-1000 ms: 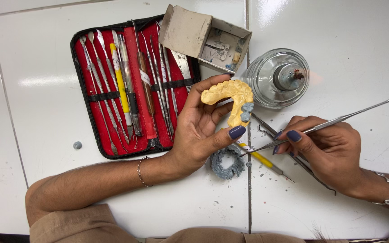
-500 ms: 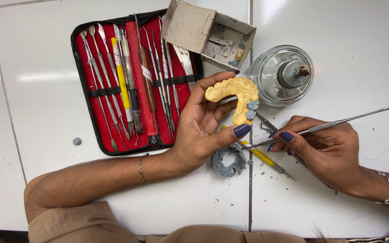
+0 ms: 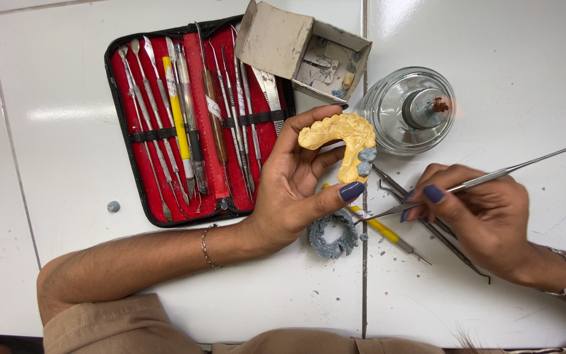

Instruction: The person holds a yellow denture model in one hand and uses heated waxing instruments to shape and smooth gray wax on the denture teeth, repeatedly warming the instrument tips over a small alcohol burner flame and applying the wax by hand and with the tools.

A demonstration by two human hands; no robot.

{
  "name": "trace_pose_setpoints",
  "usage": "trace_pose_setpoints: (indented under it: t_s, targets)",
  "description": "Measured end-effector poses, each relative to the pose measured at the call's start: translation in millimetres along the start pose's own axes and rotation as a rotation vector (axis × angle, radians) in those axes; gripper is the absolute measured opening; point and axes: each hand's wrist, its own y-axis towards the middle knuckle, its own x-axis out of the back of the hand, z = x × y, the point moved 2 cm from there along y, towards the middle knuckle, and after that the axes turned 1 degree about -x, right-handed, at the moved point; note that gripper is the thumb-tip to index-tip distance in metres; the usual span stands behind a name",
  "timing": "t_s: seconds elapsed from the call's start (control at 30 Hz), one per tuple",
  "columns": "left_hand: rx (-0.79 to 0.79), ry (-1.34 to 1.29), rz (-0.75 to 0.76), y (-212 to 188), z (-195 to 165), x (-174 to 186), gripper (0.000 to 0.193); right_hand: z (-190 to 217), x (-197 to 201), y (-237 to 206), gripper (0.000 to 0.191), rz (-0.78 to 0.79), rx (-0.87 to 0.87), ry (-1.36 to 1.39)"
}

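My left hand (image 3: pixel 293 193) holds a yellow arch-shaped dental cast (image 3: pixel 342 134) between thumb and fingers, palm up. Two grey-blue wax teeth (image 3: pixel 365 160) sit on the cast's right end. My right hand (image 3: pixel 486 219) grips a long thin metal carving tool (image 3: pixel 486 177) like a pen. Its tip points left, just below the cast near my left thumb. A grey-blue wax ring (image 3: pixel 333 237) lies on the white table under my left thumb.
An open red and black tool case (image 3: pixel 191 118) with several metal instruments lies at the upper left. A small open cardboard box (image 3: pixel 302 49) and a glass spirit lamp (image 3: pixel 417 111) stand behind the cast. A yellow-handled tool (image 3: pixel 388 233) and dark probes lie under my right hand.
The tool's tip has dropped slightly toward my left thumb. The cast stays in my left hand, barely moved.
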Motion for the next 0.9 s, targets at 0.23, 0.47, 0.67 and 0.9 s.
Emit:
trace_pose_setpoints:
  t_s: [0.23, 0.47, 0.67, 0.9]
  targets:
    - [-0.011, -0.008, -0.005, -3.3, -2.0, -3.6, 0.078, -10.3, 39.7, -13.9, 0.02, -0.237, 0.219, 0.088]
    - [0.013, 0.077, 0.061, -10.0, -3.2, -4.1, 0.078, -5.7, 62.9, -19.3, 0.018, -0.404, 0.269, -0.305]
    - [0.004, 0.12, 0.103, -10.8, -5.0, -4.8, 0.079, 7.0, 61.5, -19.4, 0.018, -0.384, 0.233, -0.577]
    - [0.022, 0.146, 0.141, -12.7, -6.5, -5.9, 0.079, 21.9, 59.7, -17.0, 0.019, -0.256, 0.194, -0.674]
